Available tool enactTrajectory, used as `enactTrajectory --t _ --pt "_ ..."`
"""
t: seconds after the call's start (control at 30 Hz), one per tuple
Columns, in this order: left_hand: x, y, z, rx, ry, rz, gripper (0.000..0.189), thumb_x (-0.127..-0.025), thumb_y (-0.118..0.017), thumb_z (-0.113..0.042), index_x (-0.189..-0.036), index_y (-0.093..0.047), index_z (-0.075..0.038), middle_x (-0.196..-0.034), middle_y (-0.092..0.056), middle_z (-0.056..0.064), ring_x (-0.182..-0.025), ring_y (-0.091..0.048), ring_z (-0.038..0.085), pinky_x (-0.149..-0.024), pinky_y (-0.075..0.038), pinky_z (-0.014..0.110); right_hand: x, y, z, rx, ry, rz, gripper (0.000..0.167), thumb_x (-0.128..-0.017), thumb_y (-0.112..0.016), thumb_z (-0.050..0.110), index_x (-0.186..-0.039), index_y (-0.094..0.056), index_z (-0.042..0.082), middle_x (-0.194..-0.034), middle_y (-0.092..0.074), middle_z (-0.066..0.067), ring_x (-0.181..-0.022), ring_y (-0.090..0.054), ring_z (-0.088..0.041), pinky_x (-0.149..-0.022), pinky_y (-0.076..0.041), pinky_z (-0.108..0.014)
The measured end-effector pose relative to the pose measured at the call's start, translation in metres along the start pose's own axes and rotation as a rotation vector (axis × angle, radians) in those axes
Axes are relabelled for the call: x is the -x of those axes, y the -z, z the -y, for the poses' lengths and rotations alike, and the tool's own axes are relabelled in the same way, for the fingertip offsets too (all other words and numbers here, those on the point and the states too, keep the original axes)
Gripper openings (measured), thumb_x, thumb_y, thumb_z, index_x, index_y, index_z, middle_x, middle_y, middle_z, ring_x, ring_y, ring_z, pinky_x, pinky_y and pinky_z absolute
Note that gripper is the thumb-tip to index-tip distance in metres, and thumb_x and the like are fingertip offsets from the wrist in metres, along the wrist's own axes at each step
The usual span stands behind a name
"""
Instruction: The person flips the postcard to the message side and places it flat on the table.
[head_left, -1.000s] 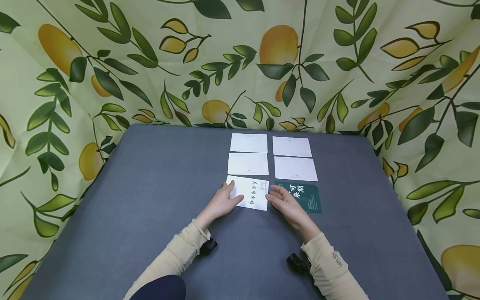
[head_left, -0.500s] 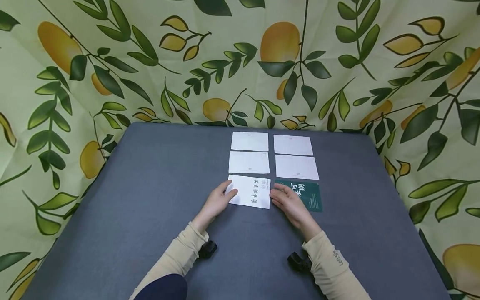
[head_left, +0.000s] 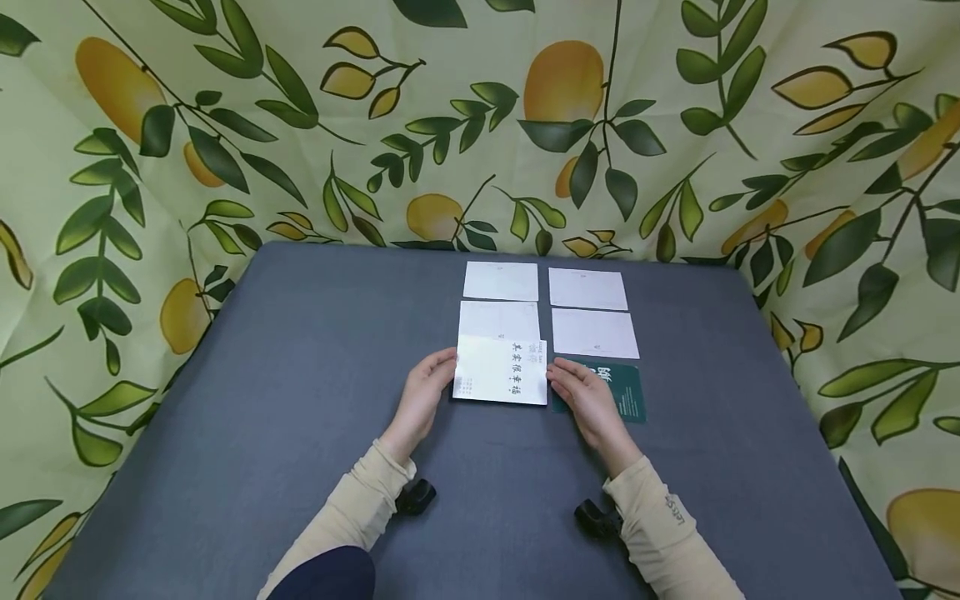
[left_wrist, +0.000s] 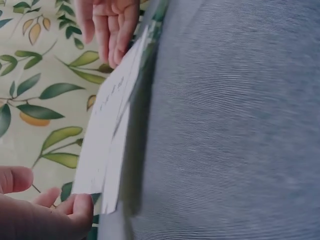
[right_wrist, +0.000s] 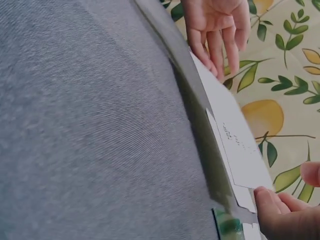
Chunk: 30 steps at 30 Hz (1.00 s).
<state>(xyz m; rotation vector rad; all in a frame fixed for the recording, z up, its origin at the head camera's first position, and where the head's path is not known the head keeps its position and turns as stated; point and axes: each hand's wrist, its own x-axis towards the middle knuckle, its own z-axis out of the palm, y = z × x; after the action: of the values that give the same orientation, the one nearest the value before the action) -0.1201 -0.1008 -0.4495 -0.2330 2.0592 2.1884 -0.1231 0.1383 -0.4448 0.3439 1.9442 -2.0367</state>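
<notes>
A white card (head_left: 487,371) printed with a column of dark characters is held between my two hands, with a dark shadow along its near edge. My left hand (head_left: 422,396) touches its left edge with the fingertips, and the thumb stands apart in the left wrist view. At the opposite edge, the fingertips of my right hand (head_left: 591,406) touch the card, that thumb also apart from it. The far side of the card overlaps a white card (head_left: 498,317) behind it. Under my right hand lies a green card (head_left: 628,392), partly hidden.
Beyond the hands, more white cards (head_left: 595,333) lie in two columns on the grey-blue tabletop (head_left: 322,333). A curtain (head_left: 450,108) with leaves and yellow fruit hangs behind the table's far edge. Black wrist devices (head_left: 415,497) show beneath the sleeves.
The printed card has moved up and away from me, from beside the card behind it to overlapping it. My left fingers have drawn back from its face to its left edge.
</notes>
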Motion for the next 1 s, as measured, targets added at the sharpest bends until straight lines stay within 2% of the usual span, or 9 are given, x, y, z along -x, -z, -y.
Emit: enactTrajectory --t 0.17,0.3,0.4,0.5,0.7,0.87,1.0 --pt "-0.003 -0.005 -0.011 0.034 -0.013 -0.040 0.043 -0.094 -0.050 -0.013 -0.135 -0.045 0.002 -0.139 -0.047 0.017 -0.131 -0.042 0.025 -0.112 -0.032 0.041 -0.003 -0.001 0.004 -0.003 0.011 -0.069 0.044 -0.097 -0.047 0.010 -0.139 -0.040 0.000 -0.138 -0.047 -0.015 -0.118 -0.050 -0.013 -0.101 -0.043 -0.021" --pt "-0.003 -0.010 -0.017 -0.007 -0.030 -0.065 0.043 -0.094 -0.051 -0.011 -0.135 -0.045 0.003 -0.138 -0.047 0.018 -0.130 -0.042 0.026 -0.111 -0.033 0.041 -0.004 -0.003 0.006 0.039 0.050 -0.122 0.042 -0.096 -0.049 0.009 -0.137 -0.044 0.002 -0.135 -0.050 -0.013 -0.117 -0.050 -0.012 -0.101 -0.043 -0.021" --pt "-0.002 -0.014 -0.017 -0.071 -0.048 -0.088 0.041 -0.094 -0.051 -0.009 -0.132 -0.048 0.003 -0.133 -0.048 0.019 -0.124 -0.044 0.027 -0.106 -0.038 0.039 -0.004 -0.005 0.007 0.080 0.084 -0.152 0.040 -0.096 -0.049 0.009 -0.135 -0.048 0.002 -0.133 -0.051 -0.013 -0.117 -0.049 -0.016 -0.103 -0.041 -0.029" --pt "-0.003 -0.016 -0.016 -0.113 -0.064 -0.119 0.038 -0.092 -0.053 -0.008 -0.129 -0.053 0.002 -0.125 -0.050 0.018 -0.113 -0.046 0.024 -0.096 -0.041 0.031 -0.003 -0.007 0.007 0.112 0.113 -0.173 0.038 -0.095 -0.050 0.009 -0.133 -0.050 0.003 -0.131 -0.050 -0.013 -0.116 -0.047 -0.018 -0.103 -0.041 -0.034" --pt "-0.003 -0.017 -0.016 -0.169 -0.092 -0.144 0.036 -0.092 -0.054 -0.011 -0.127 -0.057 -0.004 -0.118 -0.056 0.013 -0.108 -0.050 0.021 -0.086 -0.042 0.022 -0.001 -0.007 0.008 0.158 0.158 -0.207 0.035 -0.095 -0.052 0.014 -0.129 -0.055 0.006 -0.128 -0.046 -0.011 -0.114 -0.046 -0.018 -0.092 -0.040 -0.028" --pt "-0.003 -0.019 -0.016 -0.175 -0.093 -0.138 0.034 -0.092 -0.054 -0.013 -0.125 -0.057 -0.005 -0.118 -0.062 0.013 -0.108 -0.053 0.021 -0.087 -0.044 0.025 0.000 -0.006 0.009 0.164 0.186 -0.221 0.036 -0.095 -0.054 0.016 -0.130 -0.054 0.008 -0.125 -0.049 -0.010 -0.104 -0.047 -0.009 -0.082 -0.041 -0.016" --pt "-0.004 -0.020 -0.015 -0.136 -0.109 -0.142 0.028 -0.095 -0.050 -0.013 -0.119 -0.058 -0.001 -0.117 -0.063 0.017 -0.109 -0.056 0.027 -0.091 -0.047 0.033 0.002 -0.006 0.010 0.140 0.186 -0.212 0.036 -0.095 -0.053 0.018 -0.129 -0.055 0.007 -0.126 -0.054 -0.012 -0.099 -0.050 -0.005 -0.082 -0.043 -0.015"
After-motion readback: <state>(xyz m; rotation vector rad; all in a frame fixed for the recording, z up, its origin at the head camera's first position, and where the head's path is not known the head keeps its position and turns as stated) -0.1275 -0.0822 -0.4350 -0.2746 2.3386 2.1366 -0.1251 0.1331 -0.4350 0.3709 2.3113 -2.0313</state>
